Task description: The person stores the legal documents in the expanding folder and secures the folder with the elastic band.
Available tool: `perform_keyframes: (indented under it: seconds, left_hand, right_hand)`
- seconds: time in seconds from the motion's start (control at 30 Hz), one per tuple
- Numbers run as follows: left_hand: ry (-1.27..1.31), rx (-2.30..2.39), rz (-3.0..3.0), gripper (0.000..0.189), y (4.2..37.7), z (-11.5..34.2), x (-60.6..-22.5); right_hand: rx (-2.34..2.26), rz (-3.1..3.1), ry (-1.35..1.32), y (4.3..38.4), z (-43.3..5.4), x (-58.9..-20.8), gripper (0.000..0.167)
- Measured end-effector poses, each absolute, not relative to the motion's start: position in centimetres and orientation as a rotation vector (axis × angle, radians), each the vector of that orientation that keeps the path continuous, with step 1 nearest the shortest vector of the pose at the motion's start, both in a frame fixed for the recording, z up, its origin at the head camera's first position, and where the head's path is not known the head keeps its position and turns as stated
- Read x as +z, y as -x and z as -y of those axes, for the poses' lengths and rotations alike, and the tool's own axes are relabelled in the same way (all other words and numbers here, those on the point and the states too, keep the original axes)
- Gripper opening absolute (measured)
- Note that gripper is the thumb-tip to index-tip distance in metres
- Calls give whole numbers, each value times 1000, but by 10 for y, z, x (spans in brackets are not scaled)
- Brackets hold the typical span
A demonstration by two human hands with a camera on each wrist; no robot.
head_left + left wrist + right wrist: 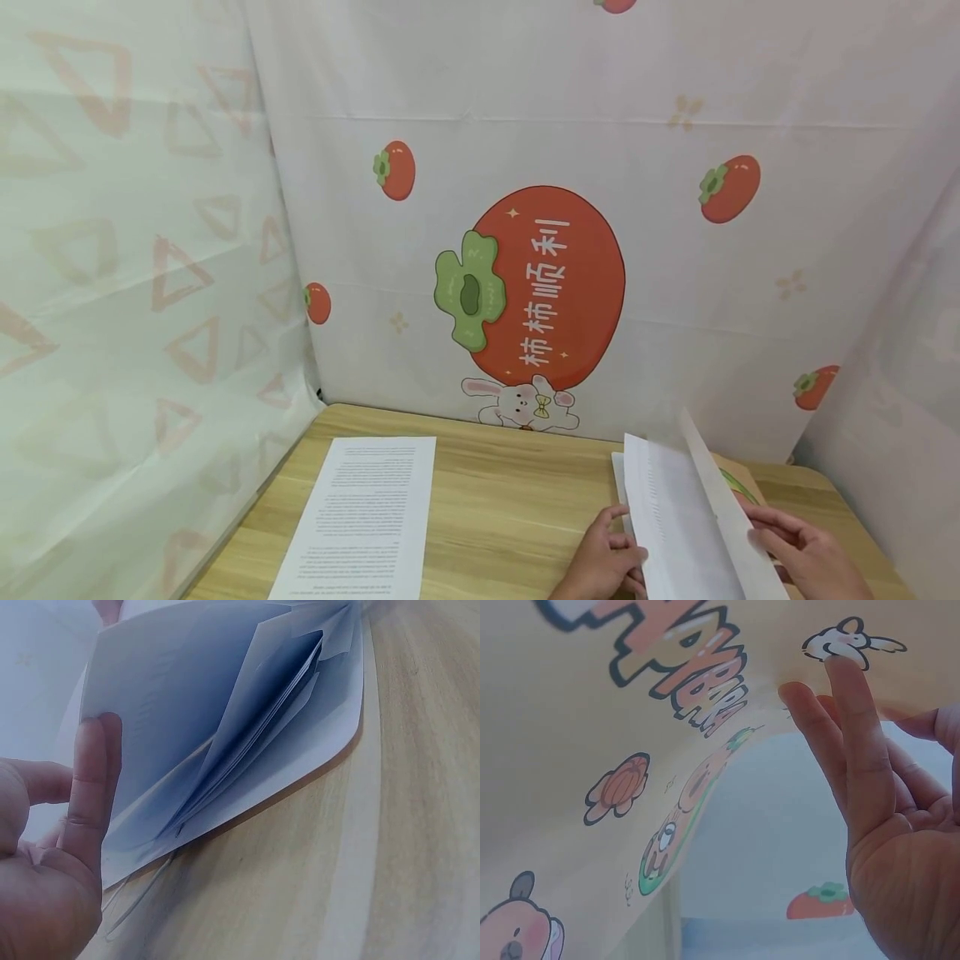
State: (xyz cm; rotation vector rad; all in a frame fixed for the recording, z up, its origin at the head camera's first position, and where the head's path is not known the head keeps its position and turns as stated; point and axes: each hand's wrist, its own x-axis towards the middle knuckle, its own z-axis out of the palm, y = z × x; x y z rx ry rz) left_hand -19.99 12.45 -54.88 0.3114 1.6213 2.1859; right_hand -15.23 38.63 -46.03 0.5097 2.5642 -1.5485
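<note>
A folder (pixel 577 757) with cartoon animals and lettering printed on its tan cover lies opened at the right of the table, its white inside showing in the head view. My left hand (pixel 602 554) holds the left edge of a raised white sheet (pixel 667 508) with a column of small marks. In the left wrist view, several papers (pixel 259 742) stand fanned beneath that sheet, over the folder's rounded white back. My right hand (pixel 802 546) pinches the lifted cover (pixel 731 517), thumb on the white side and fingers on the printed side.
A printed sheet of text (pixel 367 517) lies flat on the left of the wooden table (pixel 517 500). A white cloth with persimmon prints (pixel 547 283) hangs behind the table, and light curtains close both sides. A thin cord (pixel 142 896) loops below the folder.
</note>
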Motion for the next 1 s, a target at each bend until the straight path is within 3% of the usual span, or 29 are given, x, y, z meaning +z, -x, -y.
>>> perform_keyframes:
  seconds: [1.0]
  left_hand:
    - [-291, 2057, -1801, 64, 196, -137, -548]
  right_hand:
    - [-1481, -2664, -397, 156, -367, -455, 50]
